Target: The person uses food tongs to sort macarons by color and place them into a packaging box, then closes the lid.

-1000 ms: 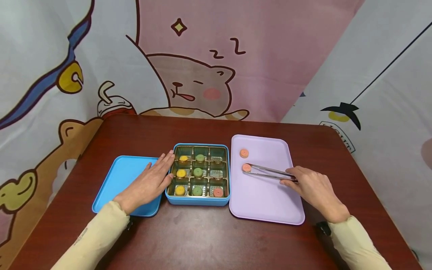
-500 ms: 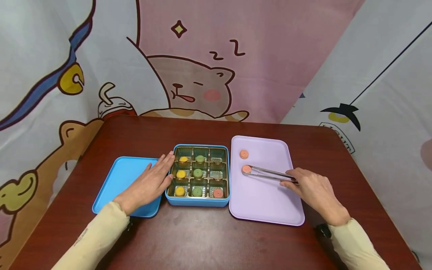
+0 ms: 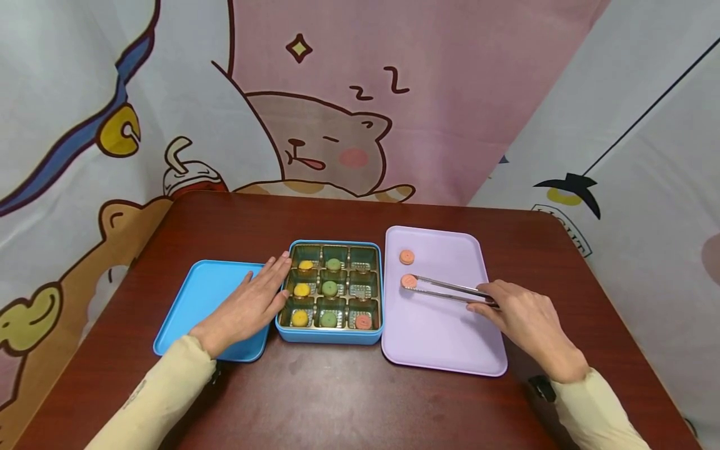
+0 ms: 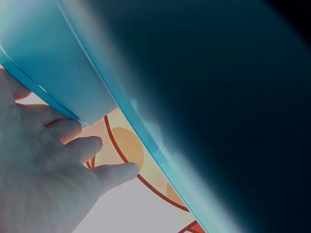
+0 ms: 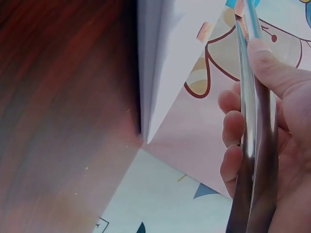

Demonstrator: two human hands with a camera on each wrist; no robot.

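My right hand (image 3: 525, 322) grips metal tongs (image 3: 447, 289) over the lilac tray (image 3: 444, 344); in the right wrist view the fingers curl round the tongs (image 5: 252, 145). The tong tips pinch a pink round sweet (image 3: 409, 281). A second pink sweet (image 3: 407, 257) lies farther back on the tray. My left hand (image 3: 247, 306) lies flat with straight fingers against the left wall of the blue box (image 3: 332, 337), partly on the blue lid (image 3: 197, 300). The box's compartments hold yellow sweets (image 3: 302, 289), green sweets (image 3: 329, 287) and one pink sweet (image 3: 363, 321).
The box, lid and tray sit side by side on a dark red wooden table (image 3: 337, 400). A cartoon-printed cloth (image 3: 337, 125) hangs behind and around the table. The box's right column has two bare compartments (image 3: 362, 275).
The tong arms have closed on the pink sweet, and it has shifted slightly left. The left hand has not moved.
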